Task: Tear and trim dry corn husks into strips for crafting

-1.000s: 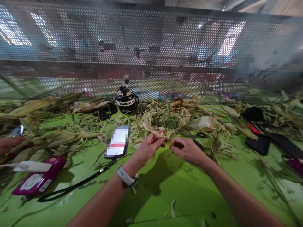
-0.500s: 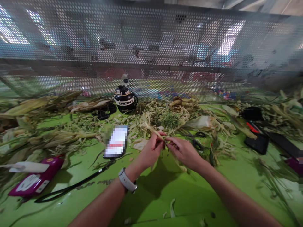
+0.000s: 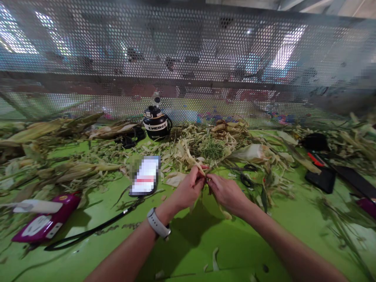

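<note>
Both my hands meet over the green table (image 3: pixel 188 239), just in front of a heap of corn husks (image 3: pixel 205 147). My left hand (image 3: pixel 189 188), with a white watch on its wrist, pinches a pale husk strip (image 3: pixel 195 164) that runs up and back from the fingers. My right hand (image 3: pixel 225 192) is closed on the same strip right beside the left fingertips, and another piece of husk hangs down below it. A phone (image 3: pixel 145 176) lies face up to the left of my left hand.
A black jug (image 3: pixel 157 123) marked ENERGY stands at the back by the perforated metal screen (image 3: pixel 188 62). Black scissors (image 3: pixel 245 178) lie right of my hands. A magenta case (image 3: pixel 44 223) and black strap (image 3: pixel 94 231) lie left. A black pouch (image 3: pixel 321 178) sits right. Whole husked cobs (image 3: pixel 73 170) lie at left.
My hands, a little apart a second ago, have come together on the husk strip. A person's hand at the far left edge has gone out of view.
</note>
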{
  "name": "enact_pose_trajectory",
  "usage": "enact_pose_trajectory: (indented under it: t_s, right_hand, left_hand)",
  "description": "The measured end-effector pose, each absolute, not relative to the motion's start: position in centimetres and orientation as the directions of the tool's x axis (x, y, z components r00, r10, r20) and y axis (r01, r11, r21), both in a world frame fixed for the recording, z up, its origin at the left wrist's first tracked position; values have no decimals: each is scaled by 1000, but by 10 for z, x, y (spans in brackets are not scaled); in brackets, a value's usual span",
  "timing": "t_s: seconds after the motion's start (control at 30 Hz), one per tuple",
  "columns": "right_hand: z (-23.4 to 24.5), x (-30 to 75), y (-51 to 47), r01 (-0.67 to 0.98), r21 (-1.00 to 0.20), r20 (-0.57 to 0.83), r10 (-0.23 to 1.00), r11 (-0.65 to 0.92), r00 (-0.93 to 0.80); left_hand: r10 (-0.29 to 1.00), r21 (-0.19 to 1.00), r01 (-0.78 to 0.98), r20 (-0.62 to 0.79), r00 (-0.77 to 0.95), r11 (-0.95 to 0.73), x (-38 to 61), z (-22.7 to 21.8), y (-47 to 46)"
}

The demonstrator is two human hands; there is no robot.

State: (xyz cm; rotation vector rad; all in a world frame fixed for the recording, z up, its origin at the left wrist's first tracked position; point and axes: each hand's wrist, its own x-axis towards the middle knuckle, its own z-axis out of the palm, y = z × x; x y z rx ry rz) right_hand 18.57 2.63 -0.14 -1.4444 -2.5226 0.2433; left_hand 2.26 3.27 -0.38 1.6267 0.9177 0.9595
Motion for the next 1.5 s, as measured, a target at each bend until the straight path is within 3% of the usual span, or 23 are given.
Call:
enact_pose_trajectory:
  t_s: [0.3,0.67,0.8,0.9,1.17,1.27,1.37,1.5]
  right_hand:
    - [5,180,22,876,-216,11,899,431,-439]
    - [2,183,23,878,-168,89,894,449,-440]
    - [7,184,24,805,-287,188,855,519,-484]
    - [8,187,26,748,-361,254,831,556,-495]
    - [6,190,27,641,-471,368,795,606,-482]
    - [10,191,27,561,-628,374,841,539,-390]
    - [13,194,31,476,-814,259,942,332,-213]
    - [13,195,37,402,-911,13,980,94,-200]
  left_hand:
    - [903,961,167,138,408,-222,23,-1,32]
    - [913,985,127,59,404,-120,23,-3,33]
    - [955,986,129,-138,264,107,22,6,30]
    - [966,982,77,-182,185,170,23,11,29]
    - [914,983,160,-150,378,95,23,5,34]
    - [935,990,139,-52,351,2,22,2,36]
    - [960,993,85,58,274,-84,22,3,35]
    - [949,975,141,123,291,-170,24,8,32]
